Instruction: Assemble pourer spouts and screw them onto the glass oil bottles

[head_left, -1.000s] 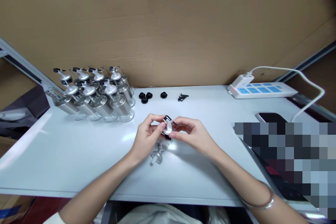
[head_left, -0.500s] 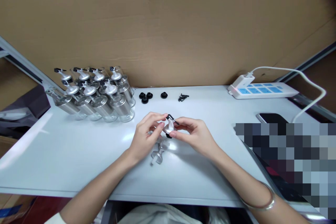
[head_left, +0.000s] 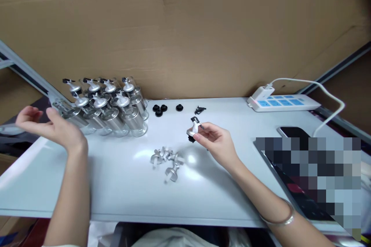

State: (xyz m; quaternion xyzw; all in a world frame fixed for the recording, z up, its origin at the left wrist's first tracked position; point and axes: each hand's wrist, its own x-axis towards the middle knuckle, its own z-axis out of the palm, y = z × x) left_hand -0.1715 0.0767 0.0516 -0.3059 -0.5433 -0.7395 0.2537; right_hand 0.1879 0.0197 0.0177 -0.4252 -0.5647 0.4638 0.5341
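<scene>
My right hand [head_left: 217, 141] pinches a silver bottle pourer [head_left: 193, 128] between thumb and fingers, above the table. The pourer has a black flip cap on its spout and a black ribbed stopper below. My left hand [head_left: 55, 127] is raised at the far left, in front of the bottles, thumb apart and fingers loosely curled, with nothing visible in it. Several loose silver spout pieces [head_left: 171, 173] lie on the table between my arms. Behind them are several black stoppers [head_left: 159, 112] and a small pile of black caps [head_left: 199, 110].
Several glass-and-steel bottles [head_left: 135, 119], many topped with pourers, stand at the back left. At the back right lies a white power strip [head_left: 284, 103] with a plugged-in charger and cable. A phone [head_left: 292, 132] and a partly pixelated dark device [head_left: 290, 177] are at the right.
My left hand has let go of the pourer and swung far left towards the bottles. My right hand keeps the pourer, slightly farther up and right. More loose spout pieces are now uncovered.
</scene>
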